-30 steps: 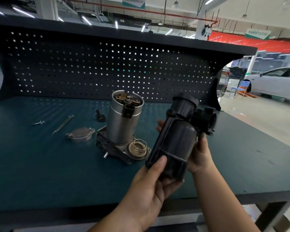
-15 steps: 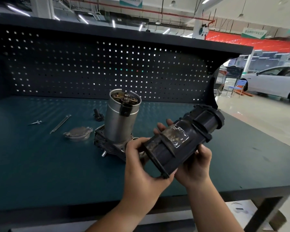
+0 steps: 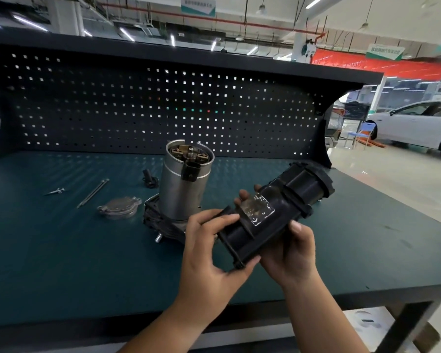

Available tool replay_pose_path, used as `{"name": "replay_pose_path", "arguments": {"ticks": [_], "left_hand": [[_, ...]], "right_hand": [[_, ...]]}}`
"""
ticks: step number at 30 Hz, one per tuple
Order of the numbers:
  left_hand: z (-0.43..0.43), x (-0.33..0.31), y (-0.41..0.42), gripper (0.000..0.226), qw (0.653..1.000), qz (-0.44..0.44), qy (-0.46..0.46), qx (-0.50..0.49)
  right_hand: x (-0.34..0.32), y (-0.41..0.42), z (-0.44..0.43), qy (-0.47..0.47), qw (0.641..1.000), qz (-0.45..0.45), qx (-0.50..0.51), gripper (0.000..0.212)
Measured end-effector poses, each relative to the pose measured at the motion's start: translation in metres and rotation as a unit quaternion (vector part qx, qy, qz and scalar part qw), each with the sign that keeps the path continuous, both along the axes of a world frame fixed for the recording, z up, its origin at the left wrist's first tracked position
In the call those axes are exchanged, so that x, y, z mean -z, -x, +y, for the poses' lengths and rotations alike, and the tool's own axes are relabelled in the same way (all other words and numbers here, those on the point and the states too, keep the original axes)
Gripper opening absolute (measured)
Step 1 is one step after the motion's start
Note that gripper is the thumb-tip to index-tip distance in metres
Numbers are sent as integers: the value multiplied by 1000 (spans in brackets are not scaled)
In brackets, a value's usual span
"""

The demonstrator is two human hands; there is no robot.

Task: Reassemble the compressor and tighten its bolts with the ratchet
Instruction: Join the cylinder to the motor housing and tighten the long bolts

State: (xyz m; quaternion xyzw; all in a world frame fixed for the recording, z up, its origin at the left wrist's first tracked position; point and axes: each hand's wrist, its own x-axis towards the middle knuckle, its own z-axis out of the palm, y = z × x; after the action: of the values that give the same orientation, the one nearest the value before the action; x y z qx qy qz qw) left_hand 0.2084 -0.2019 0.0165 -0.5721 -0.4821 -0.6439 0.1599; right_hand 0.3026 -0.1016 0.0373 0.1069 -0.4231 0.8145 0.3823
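Since 1 second ago, the black housing (image 3: 273, 217) has swung from near upright to a diagonal lie, with its worn label up and its wide end pointing up and right. Both hands hold it above the bench (image 3: 61, 263). The left hand (image 3: 209, 250) curls over its near end, thumb beneath. The right hand (image 3: 290, 253) cradles it from under, fingers wrapped behind. Just left, the silver motor (image 3: 183, 184) stands upright.

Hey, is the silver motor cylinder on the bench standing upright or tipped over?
Upright. The silver motor cylinder stands on its black base on the bench, its open top end facing up.
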Motion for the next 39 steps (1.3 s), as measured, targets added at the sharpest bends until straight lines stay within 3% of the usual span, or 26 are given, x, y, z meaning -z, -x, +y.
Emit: {"name": "replay_pose_path", "arguments": {"ticks": [7, 9, 11, 13, 16, 19, 21, 23, 24, 25, 27, 29, 31, 32, 34, 37, 39], "left_hand": [[-2, 13, -10, 63, 992, 92, -81, -1], [-3, 14, -10, 63, 997, 55, -58, 1], [-5, 8, -11, 59, 993, -92, 0, 79], [-8, 0, -14, 52, 920, -297, 52, 251], [-8, 0, -19, 62, 786, -487, 81, 372], [-15, -1, -26, 56, 677, -593, 105, 422], [-22, 2, -27, 48, 614, -634, 146, 447], [-29, 6, -23, 48, 582, -648, 187, 454], [-32, 6, -20, 50, 586, -638, 213, 452], [-36, 6, -16, 53, 612, -613, 247, 434], [-43, 6, 2, 54, 724, -522, 274, 358], [-46, 5, 35, 39, 868, -393, 192, 233], [-43, -1, 78, 34, 962, -249, 91, 62], [-38, -4, 99, 34, 981, -178, 73, -18], [-23, -7, 140, 53, 984, -59, 121, -117], [1, 1, 176, 97, 952, -3, 289, -103], [13, 11, 181, 108, 938, 12, 337, -77]], "right_hand": [[0, 0, 0, -2, 988, 52, -143, 71], [4, -2, 3, 7, 988, 32, -150, 70], [9, -5, 5, 16, 990, 12, -136, 71], [13, -10, 8, 12, 995, 1, -95, 75], [20, -10, 8, -3, 998, 12, -64, 78], [28, -9, 3, -67, 996, 5, -54, 67], [31, -15, 1, -101, 994, -48, -20, 63], [35, -18, -2, -141, 983, -105, 57, 59], [34, -18, -4, -145, 979, -115, 88, 60], [33, -15, -5, -127, 979, -112, 115, 63], [31, -7, 0, -55, 978, -92, 182, 60], [26, 4, 10, -2, 966, -81, 245, 31], [18, 16, 19, -5, 944, -111, 311, 31], [15, 22, 24, -18, 931, -132, 340, 44], [10, 35, 30, -60, 909, -174, 374, 56], [8, 55, 35, -125, 891, -205, 385, 51], [7, 64, 38, -154, 886, -206, 385, 48]]}}
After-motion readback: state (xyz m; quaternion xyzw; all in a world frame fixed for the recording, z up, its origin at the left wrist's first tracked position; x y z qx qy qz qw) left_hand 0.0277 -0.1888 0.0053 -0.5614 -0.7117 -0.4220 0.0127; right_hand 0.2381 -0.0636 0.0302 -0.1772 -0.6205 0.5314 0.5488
